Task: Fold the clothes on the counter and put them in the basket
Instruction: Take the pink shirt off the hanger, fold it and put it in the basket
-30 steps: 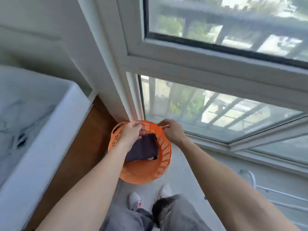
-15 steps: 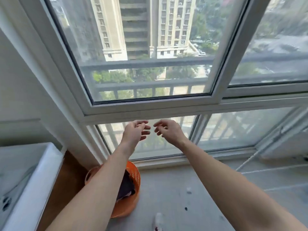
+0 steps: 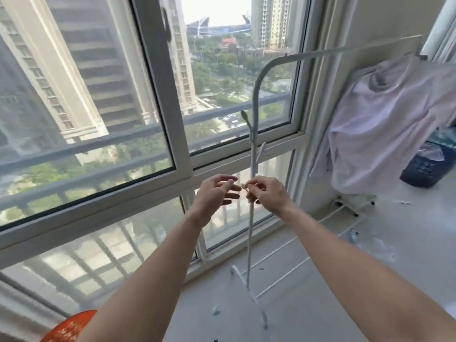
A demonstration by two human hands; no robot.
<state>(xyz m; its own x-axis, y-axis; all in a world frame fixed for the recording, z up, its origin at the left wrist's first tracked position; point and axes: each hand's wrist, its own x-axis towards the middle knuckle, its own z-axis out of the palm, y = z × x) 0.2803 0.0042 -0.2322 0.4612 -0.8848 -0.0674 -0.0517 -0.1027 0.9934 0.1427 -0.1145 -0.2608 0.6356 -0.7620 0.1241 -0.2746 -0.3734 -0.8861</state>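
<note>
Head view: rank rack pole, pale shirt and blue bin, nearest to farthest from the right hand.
1. Rack pole, just behind the right hand.
2. Pale shirt, hanging to the right.
3. Blue bin, far right, behind the shirt.

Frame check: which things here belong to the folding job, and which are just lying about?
Job: orange basket; left hand, empty; right hand, pinching a small tan object.
Lying about: drying rack; pale garment hung on it; dark bin at far right.

2 hands (image 3: 214, 193) (image 3: 267, 193), 1 orange basket (image 3: 71, 327), 1 wht rack (image 3: 254, 119), 1 pale shirt (image 3: 385, 124), 1 dk-blue bin (image 3: 424, 166), 1 sm. beige item (image 3: 244, 185).
</note>
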